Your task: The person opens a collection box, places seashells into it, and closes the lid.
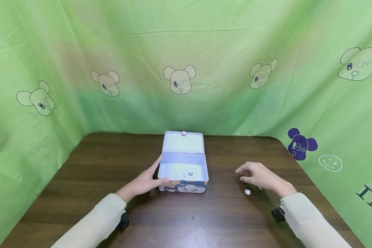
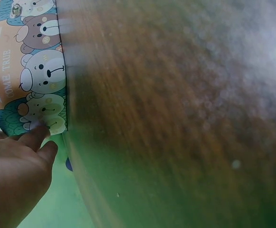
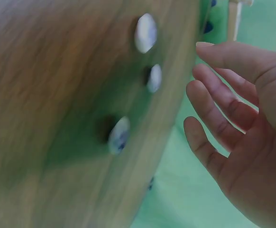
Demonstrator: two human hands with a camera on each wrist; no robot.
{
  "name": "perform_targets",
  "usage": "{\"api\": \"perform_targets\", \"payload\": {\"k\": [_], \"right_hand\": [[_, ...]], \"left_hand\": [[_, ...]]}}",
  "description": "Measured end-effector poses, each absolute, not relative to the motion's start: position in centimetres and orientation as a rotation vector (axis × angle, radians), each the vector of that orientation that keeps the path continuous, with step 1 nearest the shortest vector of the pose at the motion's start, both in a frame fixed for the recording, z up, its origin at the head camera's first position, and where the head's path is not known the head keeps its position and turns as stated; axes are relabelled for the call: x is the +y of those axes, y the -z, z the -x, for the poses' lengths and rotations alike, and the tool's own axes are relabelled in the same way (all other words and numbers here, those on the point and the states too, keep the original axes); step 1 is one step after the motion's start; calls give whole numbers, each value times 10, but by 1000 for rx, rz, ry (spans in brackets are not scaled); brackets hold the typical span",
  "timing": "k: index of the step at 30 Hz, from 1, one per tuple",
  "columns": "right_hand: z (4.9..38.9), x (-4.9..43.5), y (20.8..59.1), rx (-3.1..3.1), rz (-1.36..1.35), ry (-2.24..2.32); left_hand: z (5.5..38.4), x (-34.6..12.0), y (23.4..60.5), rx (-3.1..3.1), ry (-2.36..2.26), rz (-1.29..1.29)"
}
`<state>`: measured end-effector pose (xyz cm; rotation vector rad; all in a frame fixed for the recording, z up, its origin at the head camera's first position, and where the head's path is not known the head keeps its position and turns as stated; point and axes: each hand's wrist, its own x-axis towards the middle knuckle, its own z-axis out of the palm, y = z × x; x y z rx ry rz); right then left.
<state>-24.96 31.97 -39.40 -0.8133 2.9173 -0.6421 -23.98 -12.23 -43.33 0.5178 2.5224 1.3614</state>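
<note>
A tin box (image 1: 183,187) printed with cartoon bears stands on the table, its hinged lid (image 1: 183,142) raised and leaning back. Inside, on the pale floor, lie two small shell-like pieces, one whitish (image 1: 182,175) and one greyer (image 1: 190,174). My left hand (image 1: 144,181) holds the box at its front left corner, thumb on the front and fingers along the left side. Over the table to the right hovers my right hand (image 1: 258,175), fingers loosely bent, holding nothing. Below it lie three small white shells (image 3: 146,33), blurred in the right wrist view; the head view shows one shell (image 1: 247,192) plainly.
The brown wooden table (image 1: 127,148) has rounded far corners. Green curtains (image 1: 136,113) with printed bear heads hang around its back and sides. A small metal clasp (image 1: 184,133) sits on the lid's top edge. Dark bands (image 1: 278,214) sit at both wrists.
</note>
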Motion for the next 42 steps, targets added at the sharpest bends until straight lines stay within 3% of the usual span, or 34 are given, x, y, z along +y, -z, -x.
{"api": "perform_targets", "payload": {"k": [12, 26, 42], "right_hand": [[246, 343, 409, 2888, 676, 694], [248, 346, 417, 2928, 709, 690], [245, 344, 395, 2914, 680, 754]], "left_hand": [[239, -121, 432, 2504, -1386, -530], [239, -121, 432, 2503, -1395, -517], [239, -121, 432, 2516, -1374, -520]]}}
